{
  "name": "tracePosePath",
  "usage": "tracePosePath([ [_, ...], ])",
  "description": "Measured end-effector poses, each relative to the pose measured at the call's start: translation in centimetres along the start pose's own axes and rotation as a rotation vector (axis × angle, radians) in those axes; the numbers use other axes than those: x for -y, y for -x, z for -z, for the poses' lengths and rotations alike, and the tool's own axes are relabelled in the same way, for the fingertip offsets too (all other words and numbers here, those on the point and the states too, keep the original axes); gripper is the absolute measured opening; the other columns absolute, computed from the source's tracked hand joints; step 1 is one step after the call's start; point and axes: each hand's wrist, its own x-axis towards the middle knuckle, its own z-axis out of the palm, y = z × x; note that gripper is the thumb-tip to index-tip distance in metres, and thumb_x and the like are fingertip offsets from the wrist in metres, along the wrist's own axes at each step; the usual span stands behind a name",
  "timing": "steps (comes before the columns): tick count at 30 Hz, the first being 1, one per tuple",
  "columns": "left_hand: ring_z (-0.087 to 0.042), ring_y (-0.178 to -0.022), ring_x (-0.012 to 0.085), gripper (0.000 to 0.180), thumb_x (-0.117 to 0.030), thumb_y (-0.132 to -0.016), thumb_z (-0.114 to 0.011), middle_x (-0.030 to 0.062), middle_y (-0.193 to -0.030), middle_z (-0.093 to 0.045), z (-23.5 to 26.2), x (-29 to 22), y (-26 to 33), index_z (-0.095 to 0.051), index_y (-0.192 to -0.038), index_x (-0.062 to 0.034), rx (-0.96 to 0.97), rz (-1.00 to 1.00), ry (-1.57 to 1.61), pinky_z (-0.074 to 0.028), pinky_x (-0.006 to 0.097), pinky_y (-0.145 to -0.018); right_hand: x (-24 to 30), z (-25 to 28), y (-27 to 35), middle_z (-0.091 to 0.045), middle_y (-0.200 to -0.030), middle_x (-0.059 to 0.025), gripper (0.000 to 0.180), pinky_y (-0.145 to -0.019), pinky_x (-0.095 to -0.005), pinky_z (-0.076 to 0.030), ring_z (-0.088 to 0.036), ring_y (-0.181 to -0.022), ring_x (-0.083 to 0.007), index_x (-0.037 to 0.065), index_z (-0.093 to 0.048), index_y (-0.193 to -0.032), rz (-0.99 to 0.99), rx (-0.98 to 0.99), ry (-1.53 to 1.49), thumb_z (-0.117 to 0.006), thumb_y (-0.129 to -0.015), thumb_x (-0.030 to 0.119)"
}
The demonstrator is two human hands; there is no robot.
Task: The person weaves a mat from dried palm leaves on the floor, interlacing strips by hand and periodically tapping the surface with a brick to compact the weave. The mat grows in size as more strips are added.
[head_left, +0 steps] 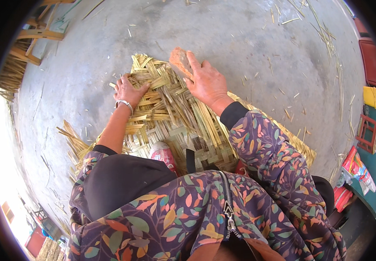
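A woven mat of flat straw-coloured strips [170, 93] lies on the floor before me, with loose strip ends sticking out at its left side. My left hand [128, 91] rests on the mat's far left part, fingers spread over the weave, a bracelet on the wrist. In my right hand [207, 82] is a rough reddish piece of brick [180, 61], gripped from its right side just at the mat's far edge. Whether the brick touches the strips I cannot tell. One red and white shoe [162, 155] stands on the near part of the mat.
Wooden furniture legs [40, 34] and a bundle of stalks [11, 71] stand at the far left. Loose strips [325, 32] litter the grey concrete floor [257, 48]. Along the right are a dark red panel [374, 63], a small red wooden frame [367, 134] and plastic packages [358, 167].
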Motion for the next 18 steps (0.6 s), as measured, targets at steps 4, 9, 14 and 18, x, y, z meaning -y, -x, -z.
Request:
tracePosePath([
  [4, -0.037, -0.139, 0.0325, 0.094, -0.060, -0.072, -0.077, 0.0146, -0.146, -0.042, 0.3, 0.1, 0.1, -0.041, -0.144, -0.0106, -0.007, -0.017, -0.007, -0.031, 0.053, -0.111, 0.3, 0.5, 0.0, -0.060, -0.100, -0.0160, 0.078, -0.074, -0.0450, -0.056, -0.066, -0.087, -0.0345, 0.021, -0.035, -0.150, -0.020, 0.014, 0.010, -0.073, -0.083, 0.029],
  [9, -0.037, -0.138, 0.0340, 0.096, -0.060, -0.073, -0.078, 0.0160, -0.146, -0.041, 0.1, 1.1, 0.1, -0.039, -0.145, -0.0104, 0.008, -0.055, -0.005, -0.033, 0.049, -0.113, 0.4, 0.6, 0.3, -0.060, -0.099, -0.0154, 0.078, -0.071, -0.0465, -0.056, -0.066, -0.085, -0.0347, 0.021, -0.034, -0.149, -0.035, 0.049, 0.021, -0.073, -0.082, 0.030],
  [14, -0.040, -0.135, 0.0355, 0.095, -0.062, -0.071, -0.078, 0.0168, -0.143, -0.045, 0.5, 2.0, -1.4, -0.044, -0.143, -0.0102, 0.030, -0.048, 0.182, -0.035, 0.046, -0.112, 0.2, 0.3, -0.3, -0.060, -0.098, -0.0152, 0.077, -0.070, -0.0460, -0.056, -0.066, -0.084, -0.0345, 0.020, -0.034, -0.149, -0.006, 0.002, 0.024, -0.073, -0.082, 0.030],
  [18, -0.042, -0.132, 0.0353, 0.088, -0.060, -0.071, -0.079, 0.0164, -0.141, -0.047, 0.7, 2.7, -2.2, -0.048, -0.138, -0.0118, 0.008, -0.033, 0.172, -0.036, 0.045, -0.111, 0.8, 0.2, -0.9, -0.060, -0.098, -0.0154, 0.077, -0.073, -0.0453, -0.055, -0.065, -0.086, -0.0342, 0.020, -0.035, -0.150, 0.006, -0.007, 0.010, -0.072, -0.082, 0.029],
])
